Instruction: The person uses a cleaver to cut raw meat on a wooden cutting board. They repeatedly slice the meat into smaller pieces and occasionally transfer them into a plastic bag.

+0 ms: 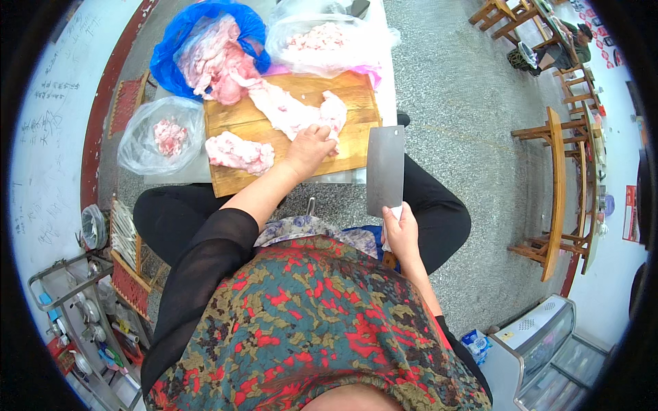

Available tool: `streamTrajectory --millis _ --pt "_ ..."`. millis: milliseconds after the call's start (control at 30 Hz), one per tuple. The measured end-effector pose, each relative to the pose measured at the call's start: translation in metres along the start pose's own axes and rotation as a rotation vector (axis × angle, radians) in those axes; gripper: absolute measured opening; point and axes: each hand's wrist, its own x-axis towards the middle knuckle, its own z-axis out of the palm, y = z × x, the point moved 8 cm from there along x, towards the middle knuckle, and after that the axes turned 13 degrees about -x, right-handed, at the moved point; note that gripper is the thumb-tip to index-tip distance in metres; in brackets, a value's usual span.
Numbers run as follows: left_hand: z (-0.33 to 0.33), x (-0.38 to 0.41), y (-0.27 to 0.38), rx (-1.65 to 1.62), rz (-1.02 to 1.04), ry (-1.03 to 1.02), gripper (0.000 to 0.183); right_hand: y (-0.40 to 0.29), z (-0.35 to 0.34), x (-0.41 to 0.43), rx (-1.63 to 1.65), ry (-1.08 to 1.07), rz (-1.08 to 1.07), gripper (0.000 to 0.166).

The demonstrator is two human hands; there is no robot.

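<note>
My left hand (pixel 310 150) rests with curled fingers on the near end of a long strip of pale raw fatty meat (pixel 277 107). The strip lies across a wooden cutting board (pixel 354 115) and joins a larger pink mass (pixel 221 67) in a blue plastic bag (pixel 169 56). My right hand (pixel 401 234) grips the handle of a cleaver (pixel 385 169), its broad blade off the board's right side, over my thigh. A separate piece of fatty meat (pixel 240 153) sits at the board's left front. What my left fingertips pinch is partly hidden.
Left of the board, a clear bag (pixel 131 138) holds small meat pieces. Behind it, another clear bag (pixel 360 46) contains chopped pieces. Wooden benches (pixel 552 195) and a seated person (pixel 573 46) are to the right. A glass-topped display case (pixel 545 344) stands at lower right, a metal rack (pixel 67 272) at lower left.
</note>
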Motion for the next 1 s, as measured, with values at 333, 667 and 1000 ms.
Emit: streamTrajectory --millis 333,667,1000 --pt "-0.002 0.014 -0.043 -0.312 -0.223 -0.006 0.015 0.002 0.001 0.008 -0.038 -0.032 0.039 0.019" --pt "-0.013 0.067 -0.074 -0.01 -0.74 -0.006 0.041 0.007 0.001 0.012 -0.011 -0.039 0.073 0.02" --pt "0.031 0.078 -0.009 -0.036 0.192 -0.07 0.033 0.004 0.002 0.033 -0.022 -0.022 0.05 0.018"
